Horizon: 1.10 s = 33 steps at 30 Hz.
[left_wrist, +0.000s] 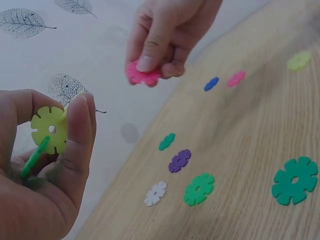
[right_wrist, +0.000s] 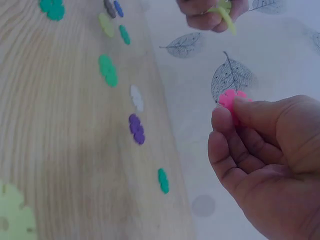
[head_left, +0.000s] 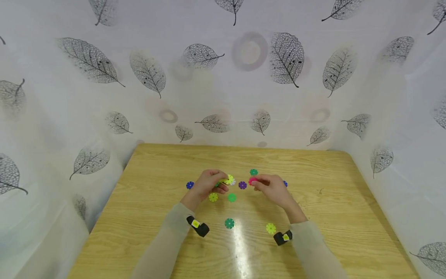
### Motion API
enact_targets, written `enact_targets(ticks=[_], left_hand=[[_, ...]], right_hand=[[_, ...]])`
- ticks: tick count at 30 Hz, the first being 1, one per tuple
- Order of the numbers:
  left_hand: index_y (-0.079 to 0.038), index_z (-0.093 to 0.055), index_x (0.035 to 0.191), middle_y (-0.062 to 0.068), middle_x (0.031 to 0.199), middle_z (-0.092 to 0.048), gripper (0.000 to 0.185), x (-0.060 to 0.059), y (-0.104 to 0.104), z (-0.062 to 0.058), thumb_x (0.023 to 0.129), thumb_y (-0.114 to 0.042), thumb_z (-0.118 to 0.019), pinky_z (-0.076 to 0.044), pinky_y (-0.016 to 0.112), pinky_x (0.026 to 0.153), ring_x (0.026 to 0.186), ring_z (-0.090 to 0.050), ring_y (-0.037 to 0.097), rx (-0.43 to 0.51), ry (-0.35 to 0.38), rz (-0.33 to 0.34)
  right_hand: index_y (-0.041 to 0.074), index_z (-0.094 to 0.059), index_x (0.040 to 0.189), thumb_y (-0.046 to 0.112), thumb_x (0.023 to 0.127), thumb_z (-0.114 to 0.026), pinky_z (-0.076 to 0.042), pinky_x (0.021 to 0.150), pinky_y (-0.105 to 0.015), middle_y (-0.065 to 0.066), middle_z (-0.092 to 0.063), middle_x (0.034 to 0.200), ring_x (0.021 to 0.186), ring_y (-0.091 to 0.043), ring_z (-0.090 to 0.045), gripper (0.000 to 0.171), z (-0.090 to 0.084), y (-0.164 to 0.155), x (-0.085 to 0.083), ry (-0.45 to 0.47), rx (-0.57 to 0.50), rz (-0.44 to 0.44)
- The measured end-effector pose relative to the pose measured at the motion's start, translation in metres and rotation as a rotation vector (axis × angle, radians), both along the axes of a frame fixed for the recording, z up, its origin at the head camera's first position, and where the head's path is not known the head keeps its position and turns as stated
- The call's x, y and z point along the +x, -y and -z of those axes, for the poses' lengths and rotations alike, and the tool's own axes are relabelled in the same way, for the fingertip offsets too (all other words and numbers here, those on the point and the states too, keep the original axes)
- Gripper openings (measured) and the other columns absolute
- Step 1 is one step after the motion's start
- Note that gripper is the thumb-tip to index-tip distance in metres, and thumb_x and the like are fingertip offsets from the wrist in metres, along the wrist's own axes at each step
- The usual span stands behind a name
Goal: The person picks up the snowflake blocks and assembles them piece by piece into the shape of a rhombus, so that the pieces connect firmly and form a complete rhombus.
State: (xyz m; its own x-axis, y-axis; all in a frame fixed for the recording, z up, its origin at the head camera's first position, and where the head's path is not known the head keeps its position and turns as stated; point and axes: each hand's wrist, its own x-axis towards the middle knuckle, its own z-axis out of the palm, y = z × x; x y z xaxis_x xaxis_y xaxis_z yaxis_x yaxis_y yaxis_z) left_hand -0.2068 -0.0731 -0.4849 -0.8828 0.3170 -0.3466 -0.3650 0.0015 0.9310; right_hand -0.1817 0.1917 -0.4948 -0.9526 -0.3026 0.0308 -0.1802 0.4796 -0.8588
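Observation:
My left hand [head_left: 206, 186] pinches a yellow notched disc [left_wrist: 42, 127] between thumb and fingers, raised over the table. A green disc [left_wrist: 34, 160], seen edge-on in the left wrist view, meets the yellow one; part of another yellow piece [right_wrist: 226, 20] sticks out below that hand in the right wrist view. To the right, my right hand [head_left: 275, 190] grips a pink notched disc [right_wrist: 229, 99] at its edge with the thumb and a fingertip. The pink disc and the yellow one are apart. Fingers cover part of each held piece.
Several loose discs lie on the wooden table [head_left: 146, 232]: purple [head_left: 242, 185], white [left_wrist: 156, 193], light green [head_left: 232, 197], dark green [head_left: 229, 223], yellow [head_left: 270, 228] and blue [head_left: 189, 185]. A leaf-patterned curtain [head_left: 223, 89] surrounds the table's back and sides.

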Motion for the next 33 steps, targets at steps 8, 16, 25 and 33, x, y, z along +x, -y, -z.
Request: enact_targets(ticks=[8,16,25,33], left_hand=[[0.0,-0.067,0.101,0.017,0.087,-0.069,0.019,0.002,-0.002,-0.003,0.095,-0.017,-0.062,-0.061,0.025,0.06,0.063,-0.069,0.015,0.005,-0.016,0.009],[0.001,-0.066,0.1,0.021,0.091,-0.068,0.019,0.003,-0.005,-0.003,0.096,-0.017,-0.06,-0.061,0.025,0.061,0.064,-0.069,0.014,0.006,-0.026,0.04],[0.002,-0.065,0.101,0.008,0.08,-0.065,0.02,0.004,-0.006,-0.007,0.097,-0.016,-0.059,-0.06,0.024,0.061,0.063,-0.068,0.014,0.018,-0.016,0.057],[0.0,-0.066,0.097,0.009,0.079,-0.066,0.017,0.004,-0.007,-0.007,0.096,-0.016,-0.06,-0.06,0.024,0.059,0.062,-0.067,0.013,0.018,-0.012,0.042]], right_hand=[[0.013,-0.072,0.115,0.02,0.101,-0.06,-0.06,0.085,-0.044,-0.01,-0.074,0.102,0.093,-0.028,-0.072,0.02,-0.016,0.013,-0.002,0.009,-0.093,-0.053],[0.016,-0.073,0.111,0.021,0.099,-0.062,-0.059,0.084,-0.052,-0.003,-0.074,0.098,0.093,-0.033,-0.071,0.017,-0.022,0.024,-0.003,0.027,-0.123,-0.063],[0.021,-0.075,0.109,0.027,0.098,-0.064,-0.059,0.072,-0.032,0.003,-0.075,0.094,0.089,-0.029,-0.07,0.016,-0.025,0.029,-0.004,-0.008,-0.08,-0.076],[0.025,-0.075,0.108,0.024,0.098,-0.065,-0.056,0.065,-0.033,0.004,-0.074,0.091,0.081,-0.017,-0.068,0.014,-0.027,0.031,-0.004,-0.004,-0.063,-0.059]])
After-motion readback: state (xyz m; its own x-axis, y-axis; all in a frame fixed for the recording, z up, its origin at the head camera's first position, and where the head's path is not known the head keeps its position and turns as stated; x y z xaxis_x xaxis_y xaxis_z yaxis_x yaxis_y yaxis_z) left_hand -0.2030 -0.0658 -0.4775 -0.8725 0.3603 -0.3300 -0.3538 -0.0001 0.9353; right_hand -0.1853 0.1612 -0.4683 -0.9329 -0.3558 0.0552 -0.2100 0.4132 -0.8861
